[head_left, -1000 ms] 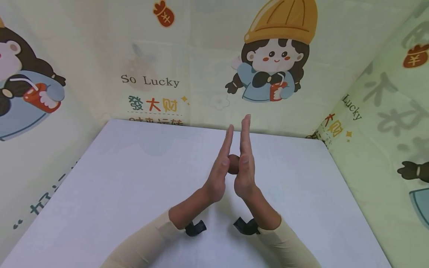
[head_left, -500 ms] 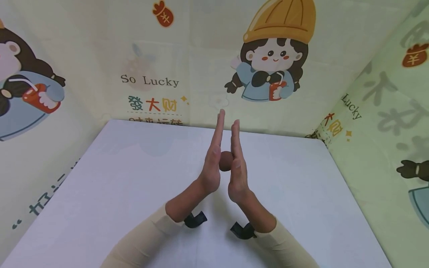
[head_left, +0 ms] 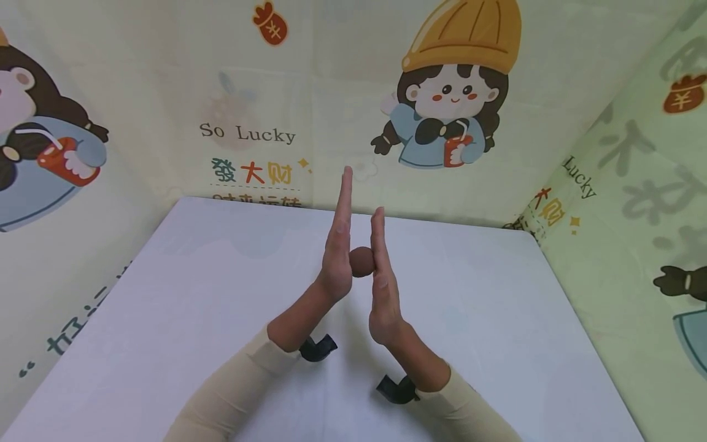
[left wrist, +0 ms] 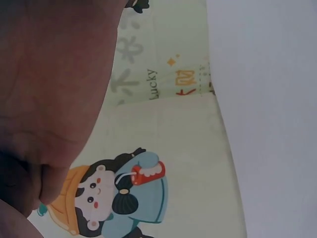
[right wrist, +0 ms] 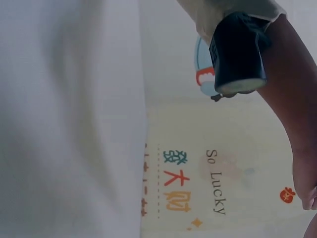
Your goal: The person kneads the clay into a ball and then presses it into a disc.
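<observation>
A small brown ball (head_left: 361, 262) sits between two flat palms in the head view, well over the white table. The left hand (head_left: 338, 245) presses its left side, fingers straight and pointing away. From the other side the right hand (head_left: 383, 279) presses it, also with straight fingers, and stands farther back than the left. In the left wrist view a hand (left wrist: 54, 94) fills the left side, close to the camera. The right wrist view has the left hand (right wrist: 306, 173) at its right edge.
A white table (head_left: 232, 288) lies beneath the hands. Patterned sheets (head_left: 337, 86) with cartoon figures and lettering hang behind and at both sides. Black curved pieces sit at the left wrist (head_left: 318, 348) and right wrist (head_left: 396, 390). Long light sleeves (head_left: 237, 387) cover the forearms.
Both hands and the ball have shifted left. The left hand has slid forward along the ball while the right has drawn back, so the left fingertips now reach farther than the right.
</observation>
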Demonstrator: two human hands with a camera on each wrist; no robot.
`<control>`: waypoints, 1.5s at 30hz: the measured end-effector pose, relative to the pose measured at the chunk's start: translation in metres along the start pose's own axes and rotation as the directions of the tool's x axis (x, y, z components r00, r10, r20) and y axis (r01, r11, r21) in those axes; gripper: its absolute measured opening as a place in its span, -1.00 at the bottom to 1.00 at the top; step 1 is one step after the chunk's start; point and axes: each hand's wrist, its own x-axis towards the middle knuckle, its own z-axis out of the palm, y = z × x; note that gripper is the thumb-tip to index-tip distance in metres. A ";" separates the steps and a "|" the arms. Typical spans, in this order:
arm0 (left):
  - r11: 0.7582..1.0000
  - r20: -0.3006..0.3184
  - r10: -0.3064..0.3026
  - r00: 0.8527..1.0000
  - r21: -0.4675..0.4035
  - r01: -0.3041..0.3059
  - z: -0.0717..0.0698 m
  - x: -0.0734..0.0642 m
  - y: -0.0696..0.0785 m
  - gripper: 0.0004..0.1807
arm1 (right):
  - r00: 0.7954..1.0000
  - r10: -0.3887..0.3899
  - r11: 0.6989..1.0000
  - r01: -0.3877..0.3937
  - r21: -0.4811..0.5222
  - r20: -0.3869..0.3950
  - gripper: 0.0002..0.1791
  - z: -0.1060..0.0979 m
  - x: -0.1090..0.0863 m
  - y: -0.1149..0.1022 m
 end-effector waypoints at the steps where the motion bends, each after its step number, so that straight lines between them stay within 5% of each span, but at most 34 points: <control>1: 1.000 -0.005 -0.006 1.000 -0.002 0.006 -0.001 0.001 -0.001 -0.15 | 1.000 -0.002 1.000 0.002 0.004 0.001 -0.09 0.001 0.000 -0.001; 15: 0.996 -0.017 -0.085 0.996 0.028 0.086 -0.015 0.002 -0.021 -0.22 | 1.000 -0.022 1.000 0.022 0.007 0.014 -0.07 0.005 0.006 -0.010; 31: 0.976 0.138 -0.216 0.967 -0.003 0.219 0.002 -0.030 -0.042 -0.29 | 0.996 -0.071 0.993 0.064 -0.100 -0.062 0.01 -0.005 0.023 -0.013; 39: 0.971 0.206 -0.194 0.959 -0.096 0.217 0.013 -0.045 -0.039 -0.27 | 0.991 -0.086 0.989 0.072 -0.131 -0.106 0.00 -0.014 0.026 -0.016; 45: 0.977 0.222 -0.170 0.960 -0.087 0.194 0.019 -0.055 -0.029 -0.25 | 0.989 -0.078 0.989 0.061 -0.135 -0.125 -0.02 -0.019 0.026 -0.017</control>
